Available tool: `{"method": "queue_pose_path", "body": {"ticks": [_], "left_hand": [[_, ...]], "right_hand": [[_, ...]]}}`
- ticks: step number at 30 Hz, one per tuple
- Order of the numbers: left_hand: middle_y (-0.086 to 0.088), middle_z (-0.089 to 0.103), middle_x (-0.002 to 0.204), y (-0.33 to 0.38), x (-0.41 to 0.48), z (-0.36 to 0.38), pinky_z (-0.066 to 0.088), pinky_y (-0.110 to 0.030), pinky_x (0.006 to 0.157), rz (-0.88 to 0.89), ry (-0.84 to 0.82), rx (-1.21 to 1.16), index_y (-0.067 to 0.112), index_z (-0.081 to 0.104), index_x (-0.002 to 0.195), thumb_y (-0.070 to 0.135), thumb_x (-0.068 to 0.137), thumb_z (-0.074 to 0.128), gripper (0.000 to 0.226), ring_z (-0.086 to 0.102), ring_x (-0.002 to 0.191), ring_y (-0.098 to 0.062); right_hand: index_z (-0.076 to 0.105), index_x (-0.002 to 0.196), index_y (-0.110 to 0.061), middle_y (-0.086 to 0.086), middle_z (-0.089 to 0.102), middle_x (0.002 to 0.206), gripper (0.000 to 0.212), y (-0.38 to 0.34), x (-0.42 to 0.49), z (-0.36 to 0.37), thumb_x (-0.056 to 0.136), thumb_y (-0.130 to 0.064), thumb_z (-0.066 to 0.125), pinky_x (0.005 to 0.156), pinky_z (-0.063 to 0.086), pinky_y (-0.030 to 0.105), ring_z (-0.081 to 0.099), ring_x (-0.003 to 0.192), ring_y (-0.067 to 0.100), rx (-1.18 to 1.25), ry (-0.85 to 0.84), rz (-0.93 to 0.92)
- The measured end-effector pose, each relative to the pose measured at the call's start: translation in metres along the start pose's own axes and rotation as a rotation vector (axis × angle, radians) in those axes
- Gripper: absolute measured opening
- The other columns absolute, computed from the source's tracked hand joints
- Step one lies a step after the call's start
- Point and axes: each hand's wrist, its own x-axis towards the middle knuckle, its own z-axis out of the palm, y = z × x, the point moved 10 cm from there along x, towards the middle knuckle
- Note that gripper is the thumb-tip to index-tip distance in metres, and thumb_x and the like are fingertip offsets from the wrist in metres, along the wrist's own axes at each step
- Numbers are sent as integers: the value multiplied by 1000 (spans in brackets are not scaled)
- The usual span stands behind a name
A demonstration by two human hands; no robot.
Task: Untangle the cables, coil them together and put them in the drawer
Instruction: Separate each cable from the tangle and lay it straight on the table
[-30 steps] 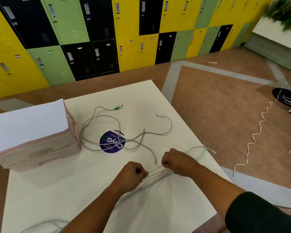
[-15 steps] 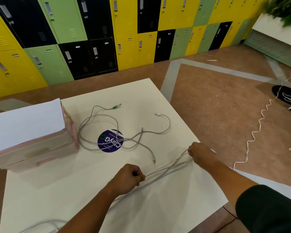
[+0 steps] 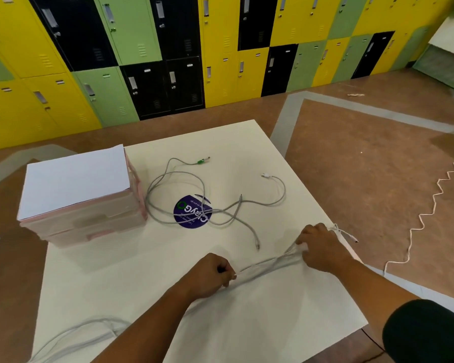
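Overall, a white table (image 3: 168, 297) stands on a brown floor (image 3: 364, 166) before a wall of yellow, green and black lockers (image 3: 168, 61). A pink drawer unit (image 3: 89, 218) with a white top sits at the table's far left, drawers closed. A loose tangle of grey cables (image 3: 207, 203) lies mid-table, crossing a round purple sticker (image 3: 192, 212); one end carries a green plug (image 3: 200, 161), another a white plug (image 3: 265, 175).

The left hand (image 3: 207, 276) is fisted on a bundle (image 3: 268, 265) of several cable strands; the right hand (image 3: 320, 247), near the right edge, pinches the same bundle, which runs fairly straight between the two, hands apart. Strand count is unclear. More strands (image 3: 76, 334) trail off the near-left edge, cut by the frame. A white zigzag cord (image 3: 430, 205) lies on the floor. The planter at far right is blurred.
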Motion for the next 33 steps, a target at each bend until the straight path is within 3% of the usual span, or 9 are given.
{"method": "queue_pose_path", "body": {"ticks": [3,5,9,11,14,17,25,30,33], "left_hand": [[1,75,80,0,1,-6,53,-25,75,35,66,48,33,61,59,16,90,61,35,70,84,-14],[4,73,77,1,0,-8,52,-24,76,55,106,59,35,62,60,20,90,63,34,69,79,-9],[10,69,70,2,-6,-16,44,-12,67,77,182,24,36,63,65,22,91,65,29,62,69,-1],[9,68,68,-8,-13,-22,43,-12,64,57,202,5,31,64,64,25,91,65,28,60,65,-1],[8,69,70,-33,-28,-31,43,-15,61,-11,221,-43,25,71,75,28,92,66,18,59,59,1],[8,70,71,-56,-45,-39,42,-16,61,-48,210,-23,21,75,84,26,94,62,17,57,57,2],[10,73,86,-119,-104,-84,51,-28,76,-167,324,87,25,76,89,37,94,60,21,64,79,-7],[17,71,85,-142,-128,-97,44,-17,70,-199,375,126,29,75,87,32,93,62,15,62,79,0],[15,72,86,-145,-129,-97,47,-21,73,-209,418,131,28,75,89,32,93,63,13,63,80,-3]], "right_hand": [[67,118,-31,-13,54,130,40,-60,-1,-30,80,-32,55,100,34,37,37,130,14,256,136,-210],[67,115,-30,-14,57,123,34,-104,-1,-50,86,-37,54,96,37,32,43,122,10,368,207,-304],[68,113,-28,-14,68,104,23,-187,-3,-34,96,-34,54,82,50,28,60,93,4,605,-120,-350],[70,107,-23,-9,70,100,21,-204,-3,-23,97,-30,52,82,50,29,62,90,6,652,-214,-337],[71,92,-26,-9,67,95,16,-200,3,-9,97,-31,57,81,49,26,61,89,5,646,-262,-282],[72,84,-33,-14,67,90,15,-182,7,1,94,-28,62,74,43,14,61,87,0,638,-276,-235],[77,77,-31,-11,70,83,16,-155,18,1,88,-21,72,73,44,16,64,83,3,619,-260,-159],[67,76,-33,-11,68,89,15,-164,15,11,87,-25,73,70,41,14,61,84,4,465,-314,-193],[68,89,-36,-14,65,94,12,-199,12,10,85,-25,69,75,43,14,59,85,-1,408,-347,-287]]}}
